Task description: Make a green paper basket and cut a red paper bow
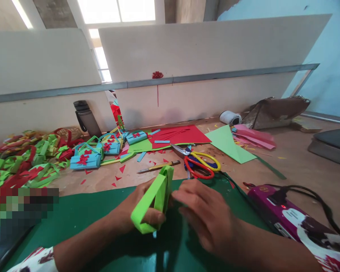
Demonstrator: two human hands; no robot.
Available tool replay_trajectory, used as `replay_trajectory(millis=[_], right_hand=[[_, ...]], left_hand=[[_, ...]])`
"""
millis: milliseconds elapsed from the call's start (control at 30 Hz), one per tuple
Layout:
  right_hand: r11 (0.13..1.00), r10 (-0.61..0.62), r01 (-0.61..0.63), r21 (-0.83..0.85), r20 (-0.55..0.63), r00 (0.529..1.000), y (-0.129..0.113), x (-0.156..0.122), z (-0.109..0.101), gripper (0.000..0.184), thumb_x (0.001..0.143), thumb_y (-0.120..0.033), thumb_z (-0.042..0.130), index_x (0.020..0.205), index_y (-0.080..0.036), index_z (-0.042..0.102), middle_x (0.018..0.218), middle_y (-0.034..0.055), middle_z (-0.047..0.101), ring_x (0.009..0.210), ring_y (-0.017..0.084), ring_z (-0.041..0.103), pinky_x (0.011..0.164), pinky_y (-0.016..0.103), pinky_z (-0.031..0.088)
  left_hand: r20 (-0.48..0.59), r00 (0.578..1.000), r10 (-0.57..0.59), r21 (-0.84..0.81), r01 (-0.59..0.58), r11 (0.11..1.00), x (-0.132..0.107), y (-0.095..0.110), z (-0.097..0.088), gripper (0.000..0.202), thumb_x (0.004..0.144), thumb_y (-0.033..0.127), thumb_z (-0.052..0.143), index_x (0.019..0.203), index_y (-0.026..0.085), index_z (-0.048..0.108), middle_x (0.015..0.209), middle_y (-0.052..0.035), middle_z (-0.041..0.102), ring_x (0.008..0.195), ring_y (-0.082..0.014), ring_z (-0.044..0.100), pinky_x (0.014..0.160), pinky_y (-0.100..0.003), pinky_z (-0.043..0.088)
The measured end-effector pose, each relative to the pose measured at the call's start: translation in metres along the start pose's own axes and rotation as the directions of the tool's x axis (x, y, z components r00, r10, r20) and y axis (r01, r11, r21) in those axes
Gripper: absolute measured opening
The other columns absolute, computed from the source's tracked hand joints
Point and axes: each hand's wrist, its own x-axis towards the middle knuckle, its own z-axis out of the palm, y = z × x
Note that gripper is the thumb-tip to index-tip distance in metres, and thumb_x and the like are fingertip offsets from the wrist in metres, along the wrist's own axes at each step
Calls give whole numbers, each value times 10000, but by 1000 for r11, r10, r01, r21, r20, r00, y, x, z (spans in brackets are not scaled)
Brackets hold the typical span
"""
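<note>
My left hand [137,211] grips a folded bright green paper piece [154,198], thumb across its lower end, holding it upright over a dark green cutting mat [82,219]. My right hand [206,213] is just right of the piece, fingers loosely curled, fingertips touching its edge. Whether the right hand pinches anything is unclear.
Scissors with red and yellow handles [200,164] and a craft knife [158,166] lie beyond the mat. Blue paper baskets with red bows [86,158] and a heap of green and red paper strips [22,160] fill the left. Red [178,136], green [229,145] and pink [255,138] sheets lie behind. A purple device with black cable [280,211] sits right.
</note>
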Motion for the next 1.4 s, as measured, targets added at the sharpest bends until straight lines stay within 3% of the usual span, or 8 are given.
replay_trajectory(millis=[100,200,433,633,800,967,1200,1400], right_hand=[[976,191,-186,111,-33,981,0,1,0,227,842,-101,506,1056,-177,498,924,50,617,869,152,590,784,252,490],[953,261,-252,168,-38,965,1,3,-2,302,835,-96,521,1117,-194,475,989,34,603,909,131,580,840,229,466],[983,172,-172,60,-1,985,9,3,-2,406,856,-98,477,1256,-145,426,1134,103,513,1105,179,473,971,297,396],[981,186,-185,57,-7,983,12,4,-2,370,839,-65,484,1198,-145,451,1164,100,506,1138,172,449,1008,304,354],[964,252,-247,97,-37,967,12,4,-4,297,806,-63,536,1076,-175,480,1082,80,549,1073,176,503,948,310,402],[957,271,-266,116,-30,962,11,3,-4,260,806,-68,547,1031,-186,493,1050,71,561,1034,175,528,915,321,424],[952,268,-263,155,-10,963,9,4,-5,287,801,-60,542,1049,-199,498,1051,70,577,1026,186,535,897,351,447],[944,286,-280,175,-10,958,8,5,-6,244,791,-49,552,973,-207,512,1024,73,574,996,189,553,879,360,457]], left_hand=[[-107,993,50,96,-40,995,0,13,5,580,576,215,755,1098,163,507,894,-24,556,813,-168,501,709,-274,422],[-120,987,106,178,-84,980,-1,16,7,563,624,178,720,1142,187,499,954,-26,555,850,-167,504,756,-281,421],[-69,993,94,116,-85,990,-2,9,12,584,650,151,708,1187,197,483,1041,-46,555,957,-197,510,872,-336,406],[23,999,32,82,-33,996,-3,16,8,507,601,269,752,1061,169,563,913,-43,593,812,-174,520,724,-284,423],[143,988,-58,48,52,998,-6,13,1,506,605,310,742,1054,158,565,960,-64,592,836,-190,530,716,-288,419],[150,987,-63,-9,65,998,-8,11,1,501,627,307,714,1069,158,531,931,-61,579,822,-185,528,696,-278,419],[199,974,-108,57,98,994,-6,4,-6,572,610,385,720,1091,144,527,966,-87,573,878,-234,540,744,-335,437],[173,980,-98,88,84,993,-6,16,1,496,670,416,672,1068,149,547,923,-72,586,830,-218,536,705,-306,427]])
